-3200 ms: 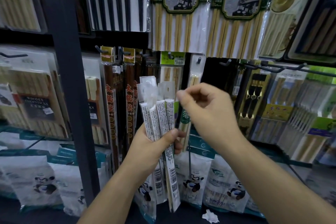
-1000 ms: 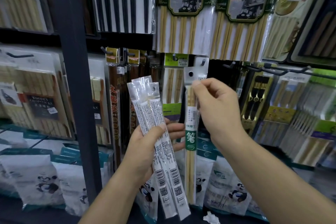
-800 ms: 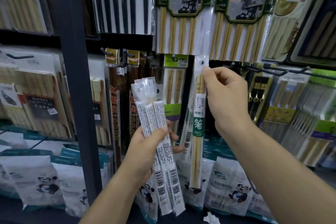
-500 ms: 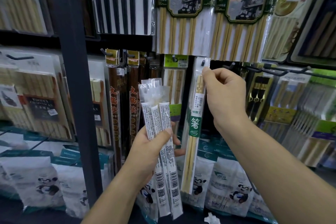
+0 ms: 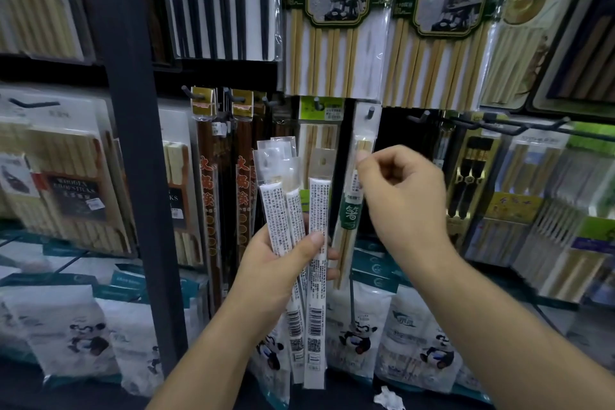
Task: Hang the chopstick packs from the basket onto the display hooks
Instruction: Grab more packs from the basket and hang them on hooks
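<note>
The left hand [image 5: 283, 263] is closest. Its fingers and thumb wrap around a bunch of long thin clear packs of chopsticks with white labels [image 5: 316, 210], held upright. Just past it, the right hand [image 5: 402, 200] has curled fingers, with one fingertip [image 5: 361, 156] at a thin clear pack of pale chopsticks with a green label [image 5: 349, 215]. I cannot tell if it pinches that pack. Farther back, the pack hangs on a dark metal hook [image 5: 368, 114].

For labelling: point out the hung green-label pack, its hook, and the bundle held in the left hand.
green-label pack [image 5: 349, 214]: head view, on its green label.
hook [image 5: 368, 112]: head view, on its tip.
bundle of packs [image 5: 293, 213]: head view, middle pack's white label.
</note>
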